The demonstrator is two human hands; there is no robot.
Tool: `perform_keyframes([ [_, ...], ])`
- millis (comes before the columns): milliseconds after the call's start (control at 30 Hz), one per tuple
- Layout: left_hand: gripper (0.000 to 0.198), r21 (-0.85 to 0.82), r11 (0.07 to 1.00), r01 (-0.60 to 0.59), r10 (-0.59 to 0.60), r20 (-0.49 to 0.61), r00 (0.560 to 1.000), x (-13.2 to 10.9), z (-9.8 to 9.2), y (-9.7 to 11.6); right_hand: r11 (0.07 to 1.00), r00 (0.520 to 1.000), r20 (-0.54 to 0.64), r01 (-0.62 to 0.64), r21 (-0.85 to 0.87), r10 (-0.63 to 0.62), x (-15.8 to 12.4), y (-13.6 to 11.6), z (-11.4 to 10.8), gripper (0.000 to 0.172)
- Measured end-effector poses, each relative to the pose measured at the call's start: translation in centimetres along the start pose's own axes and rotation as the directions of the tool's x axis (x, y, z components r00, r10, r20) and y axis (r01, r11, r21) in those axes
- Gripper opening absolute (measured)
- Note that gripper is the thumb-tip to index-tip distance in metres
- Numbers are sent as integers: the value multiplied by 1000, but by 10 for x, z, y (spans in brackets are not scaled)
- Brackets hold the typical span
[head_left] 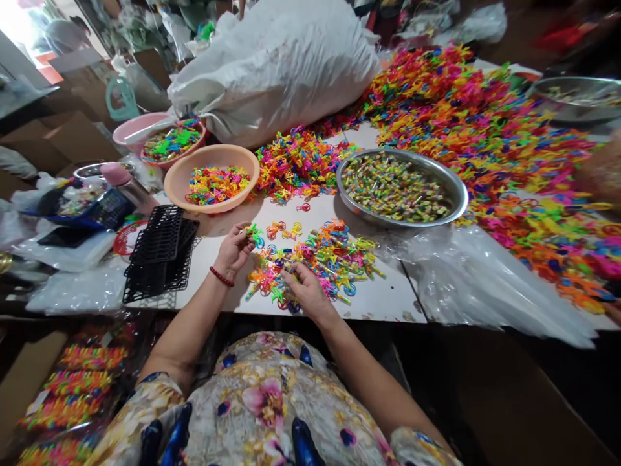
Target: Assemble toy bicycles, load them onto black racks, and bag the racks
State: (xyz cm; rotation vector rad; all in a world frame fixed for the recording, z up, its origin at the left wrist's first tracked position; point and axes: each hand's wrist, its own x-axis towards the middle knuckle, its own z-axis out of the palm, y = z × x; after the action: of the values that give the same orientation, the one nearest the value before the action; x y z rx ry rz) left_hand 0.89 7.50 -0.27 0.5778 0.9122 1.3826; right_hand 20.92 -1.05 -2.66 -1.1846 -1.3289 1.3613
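My left hand (231,251), with a red bead bracelet at the wrist, pinches a small green and blue plastic toy piece (255,234) above the white table. To its right, my right hand (309,291) reaches into a loose pile of colourful plastic toy pieces (334,255), some with round wheel-like parts and striped sticks. Its fingers are drawn together at the pile's near side; what they grip is too small to make out. A few separate orange and yellow pieces (294,230) lie just beyond my hands.
Behind the pile stand a peach basin (171,188) of colourful pieces and a steel bowl (458,210) of short striped tubes. A big white sack (286,71) lies at the back. Black plastic grids (152,243) are left, clear plastic bags (466,278) right, beside a large heap (451,116).
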Motion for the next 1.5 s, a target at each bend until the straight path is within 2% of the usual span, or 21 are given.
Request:
perform_keyframes([
  [100,23,23,997,79,-81,105,991,-25,4,-9,997,997,-35,66,-42,-68,6,-13,3,35],
  [200,30,52,990,129,-134,117,984,-52,16,-23,953,986,-52,142,-267,-161,9,-16,7,26],
  [267,38,47,991,122,-126,93,988,-68,24,-33,850,969,-41,192,-491,-243,9,-12,10,15],
  [333,44,67,993,98,-101,51,994,-79,29,-39,706,950,17,243,-665,-311,6,-6,15,8],
  [400,48,96,992,80,-80,-7,997,-83,31,-42,598,933,101,301,-743,-345,2,0,22,9],
  [467,51,87,993,81,-75,-67,995,-83,30,-43,562,917,174,361,-744,-359,-2,4,29,15],
  [533,48,54,991,120,-116,-67,991,-81,28,-44,573,911,200,385,-723,-360,-4,8,36,24],
  [667,32,19,974,227,-228,39,973,-76,23,-47,643,913,193,392,-658,-359,3,15,42,31],
  [800,25,-66,987,149,-149,0,989,-66,20,-52,733,890,218,454,-506,-400,24,17,37,27],
  [867,22,-72,994,80,-84,-44,996,-62,18,-56,826,920,182,391,-406,-346,35,14,28,23],
  [933,23,-11,1000,28,-29,-69,997,-61,13,-59,918,963,79,269,-292,-257,43,8,13,22],
  [1033,27,235,970,-64,80,-60,995,-68,4,-62,987,987,-84,131,-92,-139,45,-1,-16,32],
  [1067,26,353,931,-99,121,-43,992,-71,1,-61,994,986,-121,109,-28,-112,43,-3,-25,34],
  [1133,22,595,784,-177,200,28,979,-76,-2,-59,995,983,-171,84,62,-72,35,-4,-41,35],
  [1233,18,835,439,-332,267,232,935,-77,0,-55,996,983,-183,36,77,-21,19,3,-53,34],
  [1300,22,876,204,-438,246,387,889,-73,6,-55,999,987,-160,-16,48,24,9,12,-54,36],
  [1367,27,862,11,-507,177,497,849,-68,12,-56,999,988,-150,-35,10,36,2,21,-53,37],
  [1433,24,829,-117,-547,91,557,825,-63,17,-59,1000,988,-153,-14,-28,10,-4,26,-53,36],
  [1500,16,809,-183,-559,38,574,818,-58,20,-62,998,992,-130,-4,-56,-3,-11,27,-51,35],
])
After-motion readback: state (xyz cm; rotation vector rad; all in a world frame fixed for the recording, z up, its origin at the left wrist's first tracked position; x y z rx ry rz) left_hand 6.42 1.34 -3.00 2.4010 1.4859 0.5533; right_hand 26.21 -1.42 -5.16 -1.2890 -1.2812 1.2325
